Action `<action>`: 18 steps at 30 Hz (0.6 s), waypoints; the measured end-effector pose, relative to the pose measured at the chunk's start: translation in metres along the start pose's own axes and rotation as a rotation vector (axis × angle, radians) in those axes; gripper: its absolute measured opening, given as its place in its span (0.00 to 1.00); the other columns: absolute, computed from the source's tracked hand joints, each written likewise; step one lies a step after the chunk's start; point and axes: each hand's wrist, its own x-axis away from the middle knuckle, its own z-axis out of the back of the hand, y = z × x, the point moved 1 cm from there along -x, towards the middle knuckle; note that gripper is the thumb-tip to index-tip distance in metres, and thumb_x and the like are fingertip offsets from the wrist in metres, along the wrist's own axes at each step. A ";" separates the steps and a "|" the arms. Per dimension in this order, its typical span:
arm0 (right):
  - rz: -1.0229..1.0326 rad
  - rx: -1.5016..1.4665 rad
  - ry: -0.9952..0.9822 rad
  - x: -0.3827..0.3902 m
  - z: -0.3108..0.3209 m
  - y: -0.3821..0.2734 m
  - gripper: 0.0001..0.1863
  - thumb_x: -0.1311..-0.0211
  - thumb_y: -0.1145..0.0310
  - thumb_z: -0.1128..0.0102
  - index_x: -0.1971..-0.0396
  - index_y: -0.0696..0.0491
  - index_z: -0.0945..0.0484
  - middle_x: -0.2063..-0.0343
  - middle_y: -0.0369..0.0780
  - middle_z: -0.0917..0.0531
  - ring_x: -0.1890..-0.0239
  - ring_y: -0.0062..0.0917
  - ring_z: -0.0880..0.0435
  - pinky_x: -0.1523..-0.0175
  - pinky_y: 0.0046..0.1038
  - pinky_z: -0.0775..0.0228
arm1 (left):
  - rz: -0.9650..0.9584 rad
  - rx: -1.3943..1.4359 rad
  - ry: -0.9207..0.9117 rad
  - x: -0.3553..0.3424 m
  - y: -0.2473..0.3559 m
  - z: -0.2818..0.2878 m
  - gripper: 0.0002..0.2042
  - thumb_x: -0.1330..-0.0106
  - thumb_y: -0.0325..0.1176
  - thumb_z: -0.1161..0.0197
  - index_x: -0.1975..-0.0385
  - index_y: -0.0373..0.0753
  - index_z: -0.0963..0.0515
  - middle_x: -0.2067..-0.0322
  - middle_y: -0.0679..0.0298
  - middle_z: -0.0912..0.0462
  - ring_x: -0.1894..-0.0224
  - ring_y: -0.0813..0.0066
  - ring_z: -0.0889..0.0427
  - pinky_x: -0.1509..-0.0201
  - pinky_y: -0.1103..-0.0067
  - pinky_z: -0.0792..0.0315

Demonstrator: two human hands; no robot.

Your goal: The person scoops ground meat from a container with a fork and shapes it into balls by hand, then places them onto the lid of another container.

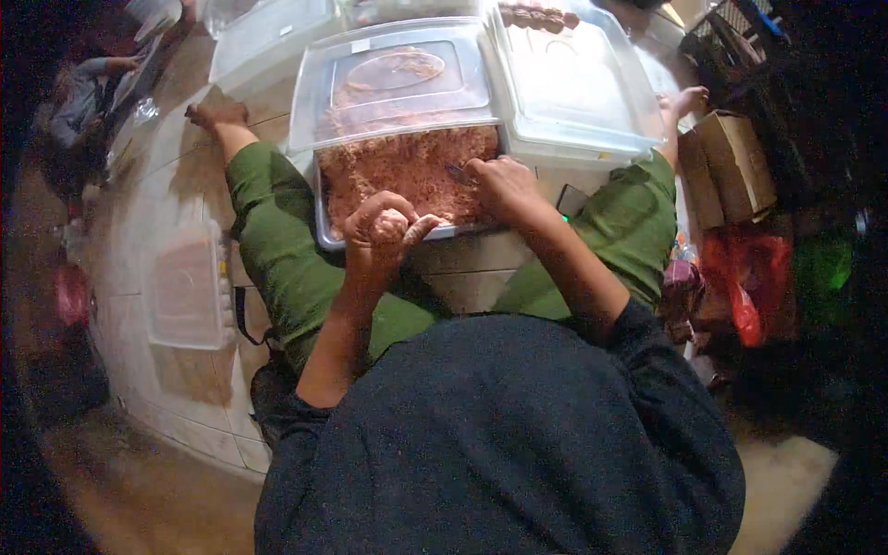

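Note:
Between my legs sits a clear plastic container (pixel 326 205) of reddish-brown crumbly mixture (pixel 432 172). My left hand (pixel 383 228), over the container's near left part, is curled around a pale pinkish lump of the mixture (pixel 392 220), fingers dusted with it. My right hand (pixel 499 187) grips a thin metal utensil (pixel 457 170), possibly a spoon, at the container's right side; its tip is hard to make out. A clear lid (pixel 444 83), smeared with mixture, lies across the container's far half.
A second clear box (pixel 564 83) with brown pieces stands at upper right, another (pixel 264 55) at upper left. A lid (pixel 185 282) lies left. Cardboard (pixel 731 166), red bags (pixel 747 277) and a dark phone-like object (pixel 572 202) are right. Another person (pixel 83 102) sits at upper left.

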 end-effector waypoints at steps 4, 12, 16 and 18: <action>-0.042 0.015 -0.059 -0.001 0.013 -0.006 0.16 0.50 0.71 0.45 0.57 0.49 0.28 0.70 0.43 0.22 0.63 0.36 0.22 0.60 0.35 0.30 | 0.024 0.273 0.074 -0.005 0.006 -0.006 0.16 0.48 0.24 0.36 0.59 0.35 0.31 0.73 0.63 0.25 0.74 0.80 0.26 0.67 0.81 0.27; 0.307 -0.651 0.347 0.037 0.073 -0.019 0.16 0.48 0.81 0.47 0.60 0.50 0.22 0.66 0.43 0.22 0.64 0.29 0.22 0.61 0.28 0.29 | 0.137 0.447 0.073 0.007 -0.026 -0.014 0.31 0.52 0.25 0.32 0.47 0.37 0.37 0.73 0.62 0.23 0.70 0.76 0.24 0.65 0.80 0.29; 0.402 -0.636 0.339 0.067 0.099 -0.048 0.13 0.48 0.77 0.43 0.62 0.46 0.20 0.70 0.39 0.21 0.69 0.23 0.20 0.66 0.23 0.28 | -0.024 0.129 0.009 -0.004 0.016 -0.004 0.10 0.51 0.29 0.32 0.73 0.35 0.26 0.73 0.66 0.24 0.69 0.80 0.25 0.66 0.82 0.30; 0.420 -0.450 0.354 0.077 0.106 -0.064 0.14 0.49 0.76 0.41 0.62 0.43 0.19 0.71 0.37 0.21 0.70 0.23 0.20 0.67 0.23 0.27 | -0.002 0.187 -0.002 -0.002 0.014 -0.005 0.10 0.51 0.29 0.32 0.73 0.36 0.26 0.74 0.66 0.24 0.69 0.82 0.25 0.66 0.83 0.31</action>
